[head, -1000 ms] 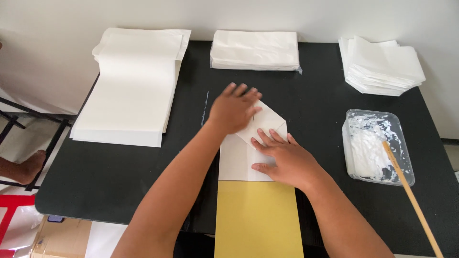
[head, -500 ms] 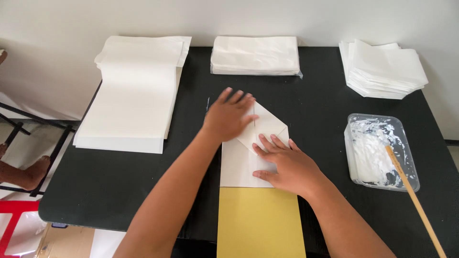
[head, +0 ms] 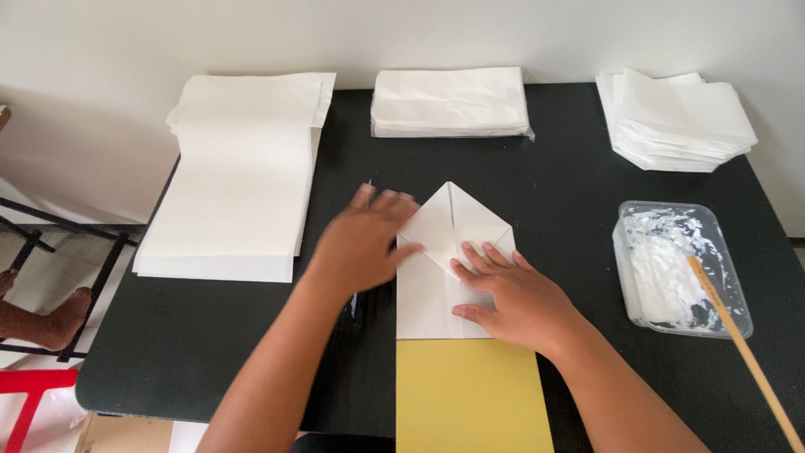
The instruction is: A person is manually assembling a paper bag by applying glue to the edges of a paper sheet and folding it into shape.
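A white sheet of paper [head: 449, 231] lies on the black table [head: 553, 193], its top folded into a point with two flaps meeting at a centre crease. My left hand [head: 365, 243] is flat beside the sheet's left edge, fingertips touching the left flap. My right hand [head: 511, 294] presses flat on the sheet's lower right part. A yellow board [head: 470, 394] lies under the paper's lower end, reaching the table's near edge.
A tall stack of large white sheets [head: 239, 176] sits at the left. A packet of white paper [head: 453, 102] lies at the back centre, folded white pieces [head: 679, 122] at the back right. A clear tray of white paste [head: 675, 268] holds a wooden stick [head: 742, 352] at the right.
My left hand has slid left off the top of the folded point to its left edge. My right hand stays pressed on the paper.
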